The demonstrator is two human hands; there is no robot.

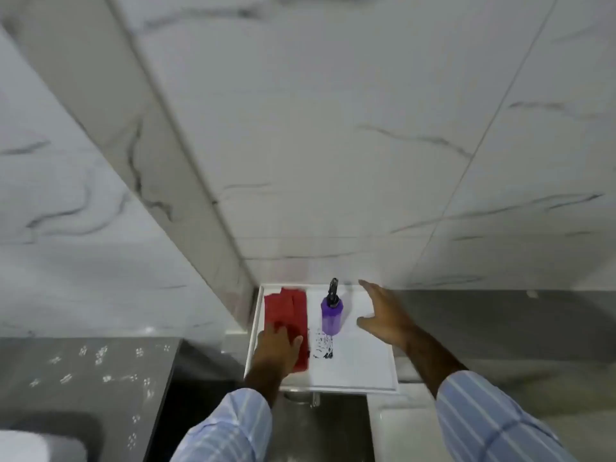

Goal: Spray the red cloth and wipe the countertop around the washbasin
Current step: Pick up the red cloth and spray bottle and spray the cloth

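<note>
A folded red cloth (pixel 286 311) lies on the left part of a white shelf (pixel 360 368) in the wall corner. My left hand (pixel 278 345) rests on the cloth's near end, fingers bent over it. To the cloth's right, upright on the shelf, is a purple spray bottle (pixel 331 315) with a black nozzle. My right hand (pixel 383 315) hovers just right of the bottle, fingers spread and apart from it. The washbasin's white rim (pixel 20 445) shows at the bottom left, mostly out of frame.
A dark speckled countertop (pixel 100 371) runs at the left, below the marble-tiled wall (pixel 333 145). A black patterned mark (pixel 324 346) sits on the shelf in front of the bottle. A metal fitting (pixel 310 398) hangs under the shelf.
</note>
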